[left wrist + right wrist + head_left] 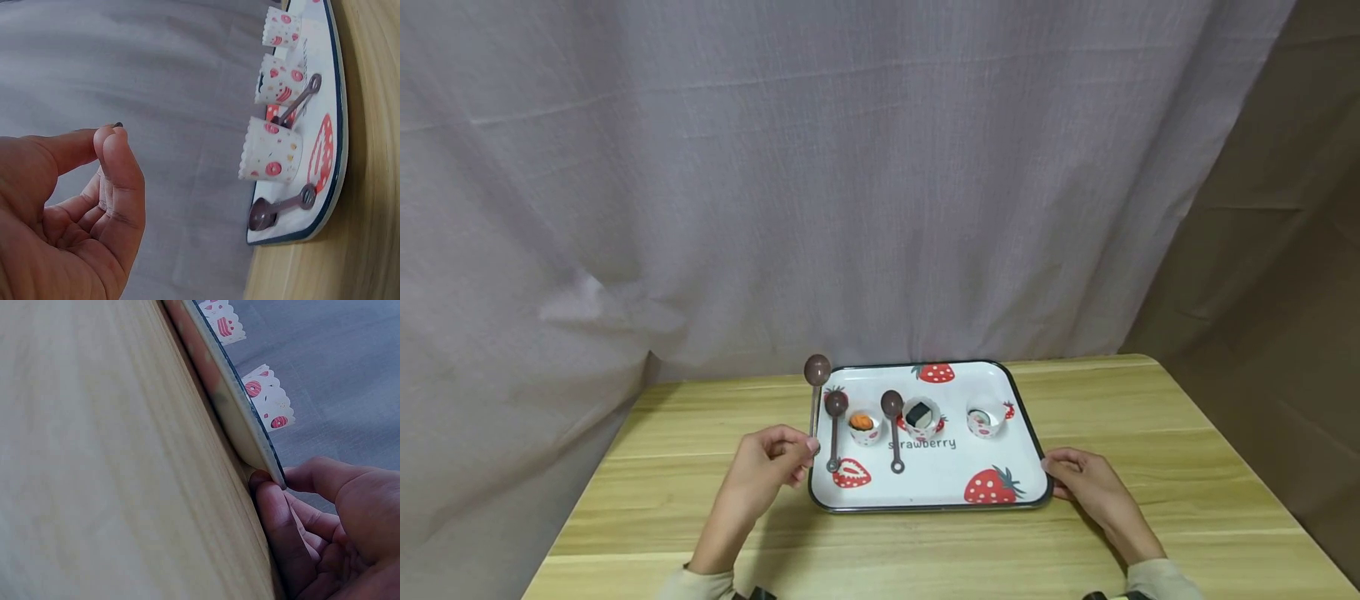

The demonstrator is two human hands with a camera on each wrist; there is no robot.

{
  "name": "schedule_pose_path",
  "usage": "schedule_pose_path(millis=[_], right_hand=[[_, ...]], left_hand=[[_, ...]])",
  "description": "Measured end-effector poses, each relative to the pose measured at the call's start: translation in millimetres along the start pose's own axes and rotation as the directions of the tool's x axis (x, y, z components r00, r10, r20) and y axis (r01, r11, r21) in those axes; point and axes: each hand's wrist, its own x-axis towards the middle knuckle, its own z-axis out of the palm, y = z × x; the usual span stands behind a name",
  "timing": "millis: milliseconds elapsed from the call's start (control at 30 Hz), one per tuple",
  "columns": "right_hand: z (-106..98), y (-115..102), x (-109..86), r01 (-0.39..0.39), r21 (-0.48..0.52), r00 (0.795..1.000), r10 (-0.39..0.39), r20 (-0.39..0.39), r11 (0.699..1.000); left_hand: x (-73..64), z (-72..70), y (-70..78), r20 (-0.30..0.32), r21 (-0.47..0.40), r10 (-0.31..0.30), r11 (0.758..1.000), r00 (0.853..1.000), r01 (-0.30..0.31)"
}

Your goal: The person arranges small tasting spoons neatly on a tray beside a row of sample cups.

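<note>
My left hand [758,473] pinches the handle end of a brown round-bowled spoon [817,371], its bowl pointing away over the left edge of a white strawberry tray [917,490]. In the left wrist view, only a dark tip of this spoon [117,125] shows at the fingertips. On the tray lie two similar spoons, one at the left [835,406] and one near the middle [892,406]. My right hand [1093,487] grips the tray's right rim, thumb above and fingers beneath, as the right wrist view shows.
Three patterned paper cups stand on the tray: one cup [866,437] with an orange-topped piece, a middle cup [928,429] with a black-and-white piece, and a right cup [987,427] with a sushi-roll-like piece. Beneath is a wooden table [662,475]; a grey curtain [850,208] hangs behind.
</note>
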Motion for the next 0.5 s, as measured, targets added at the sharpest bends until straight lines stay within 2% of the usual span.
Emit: schedule_pose_path(millis=[267, 500], right_hand=[[0, -1, -0.3, 0.029, -0.047, 1.0, -0.029, -0.007, 0.998], [0, 1, -1.1, 0.025, -0.044, 1.0, -0.025, 0.001, 0.999]], left_hand=[[2.4, 14.7, -1.3, 0.014, -0.019, 0.014, 1.0, 1.0, -0.014], [5.0, 29.1, -3.0, 0.037, 0.0, 0.043, 0.999, 0.998, -0.043]])
